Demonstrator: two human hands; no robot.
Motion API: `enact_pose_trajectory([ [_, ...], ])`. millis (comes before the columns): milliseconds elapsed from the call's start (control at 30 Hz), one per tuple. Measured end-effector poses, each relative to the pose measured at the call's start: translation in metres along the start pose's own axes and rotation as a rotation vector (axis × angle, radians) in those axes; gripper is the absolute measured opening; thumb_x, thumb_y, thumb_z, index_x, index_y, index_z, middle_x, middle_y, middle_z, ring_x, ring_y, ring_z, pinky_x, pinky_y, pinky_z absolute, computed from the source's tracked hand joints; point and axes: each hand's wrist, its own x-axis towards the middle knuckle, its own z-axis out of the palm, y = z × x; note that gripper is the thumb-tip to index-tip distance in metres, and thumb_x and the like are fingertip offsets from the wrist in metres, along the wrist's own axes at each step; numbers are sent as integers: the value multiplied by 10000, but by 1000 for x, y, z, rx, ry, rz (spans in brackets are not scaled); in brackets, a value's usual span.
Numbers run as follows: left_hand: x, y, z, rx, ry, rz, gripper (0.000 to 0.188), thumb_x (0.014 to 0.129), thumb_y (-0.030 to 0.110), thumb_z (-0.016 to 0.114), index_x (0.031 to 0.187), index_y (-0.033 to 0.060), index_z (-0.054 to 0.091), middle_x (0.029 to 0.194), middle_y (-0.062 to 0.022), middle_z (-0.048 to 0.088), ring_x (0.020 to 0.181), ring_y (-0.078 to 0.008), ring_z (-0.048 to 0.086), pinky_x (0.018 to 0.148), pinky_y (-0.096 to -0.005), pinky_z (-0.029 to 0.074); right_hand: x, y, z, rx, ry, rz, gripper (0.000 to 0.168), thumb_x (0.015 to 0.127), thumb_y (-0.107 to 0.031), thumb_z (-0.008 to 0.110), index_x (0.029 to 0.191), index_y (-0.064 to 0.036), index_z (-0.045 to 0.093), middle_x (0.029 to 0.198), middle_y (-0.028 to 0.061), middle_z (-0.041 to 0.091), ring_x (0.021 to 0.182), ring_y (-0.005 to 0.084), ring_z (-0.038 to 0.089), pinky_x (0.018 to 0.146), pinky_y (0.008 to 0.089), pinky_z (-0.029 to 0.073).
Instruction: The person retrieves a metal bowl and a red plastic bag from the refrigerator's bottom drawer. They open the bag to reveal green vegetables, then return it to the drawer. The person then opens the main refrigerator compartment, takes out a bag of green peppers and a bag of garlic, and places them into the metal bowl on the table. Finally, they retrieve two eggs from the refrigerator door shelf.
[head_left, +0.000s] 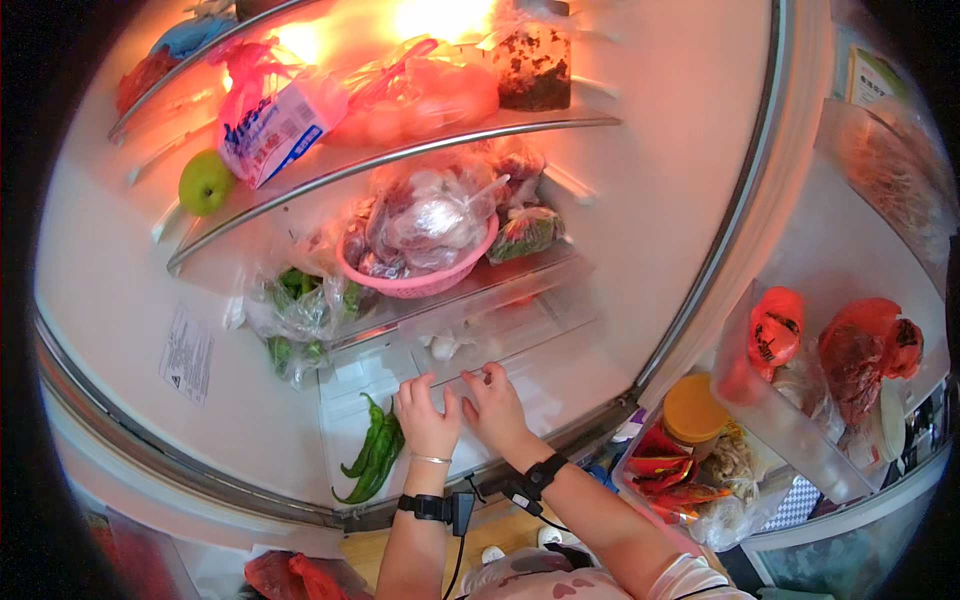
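My left hand (427, 415) reaches over the white bottom shelf (540, 397) of an open refrigerator, fingers bent and thumb apart. Just left of it lie several long green peppers (376, 454). My right hand (496, 409) is beside it, its fingers curled and its thumb apart from them. I see nothing held in either hand; whether the fingertips touch the clear plastic in front of them cannot be told. Beyond the fingertips, a white bulb like garlic (444, 346) sits beneath the clear shelf. Both wrists wear black straps with cables.
Above are a pink plastic basket (420, 285) of bagged food, a clear bag of green vegetables (300, 315), a green apple (205, 182) and a jar (534, 71) of dark contents. The open door on the right holds an orange-lidded jar (694, 409) and red bags (862, 352) in clear bins.
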Motion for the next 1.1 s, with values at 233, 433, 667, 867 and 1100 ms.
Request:
enact_pose_trajectory([
  [233,19,5,7,-90,-426,-210,173,801,190,633,839,21,635,869,-184,646,833,-344,630,715,-425,501,25,27,19,41,87,-92,446,743,-54,620,1181,-35,536,1126,227,504,941,400,546,804,449,477],
  [433,21,-28,43,-85,-337,49,368,817,210,603,1129,17,578,1144,-231,586,1070,-399,552,902,-424,466,63,28,-7,138,130,299,380,771,-45,565,1146,-12,515,1111,229,521,1050,403,501,900,465,424],
  [667,38,-15,42,-133,-421,-68,388,816,193,603,1144,-8,557,1117,-252,568,1032,-414,557,884,-444,472,194,60,-51,-107,655,237,435,805,-129,591,1197,6,458,1114,238,513,1086,414,493,939,469,418],
  [867,43,-18,32,-205,-381,-128,300,819,190,602,1048,-4,616,978,-203,603,863,-346,607,767,-414,500,243,100,-72,-234,299,484,385,810,-236,625,1122,-22,553,1123,241,536,1051,408,536,886,488,450],
  [1100,35,-19,21,-199,-353,-161,262,816,184,606,1015,14,625,941,-179,610,822,-321,615,730,-398,504,239,98,-55,-153,361,455,220,909,-223,510,924,-27,608,1019,256,553,921,405,564,808,472,461],
])
